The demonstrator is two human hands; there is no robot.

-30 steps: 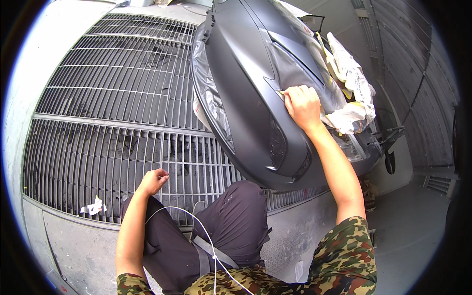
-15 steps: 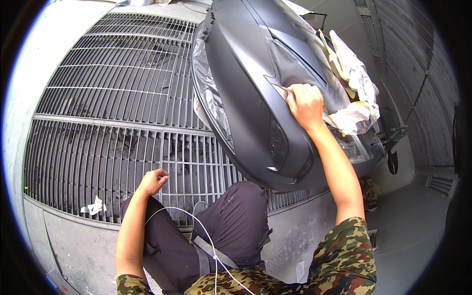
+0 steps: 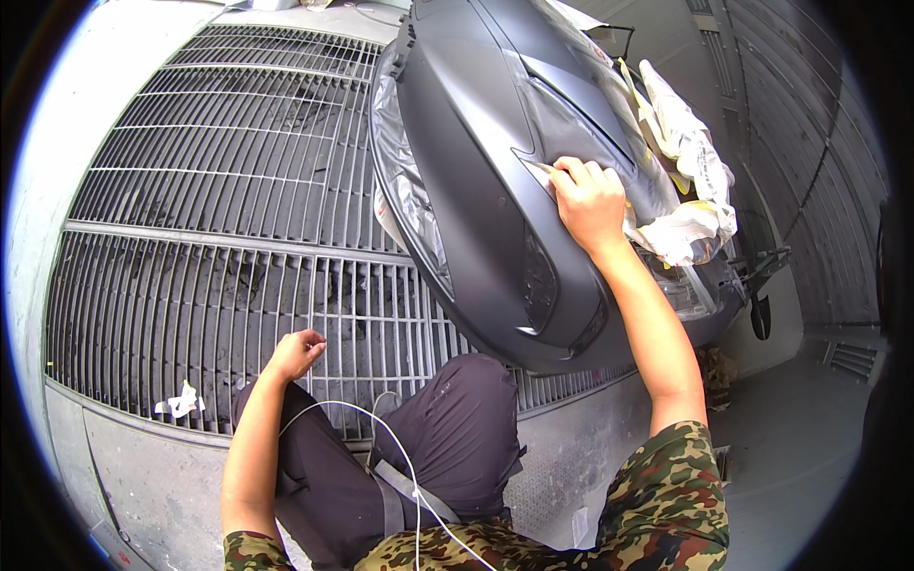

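Head view: right hand pinches the edge of masking film on the gray car body; left hand, left of the car body, is loosely curled, contents indeterminable. Uneven pulling could tear the film; a slip could mark the matte surface.

We can read no lettering or numbers here; small red marks at the lower left edge are too tiny and blurred for us to make out.
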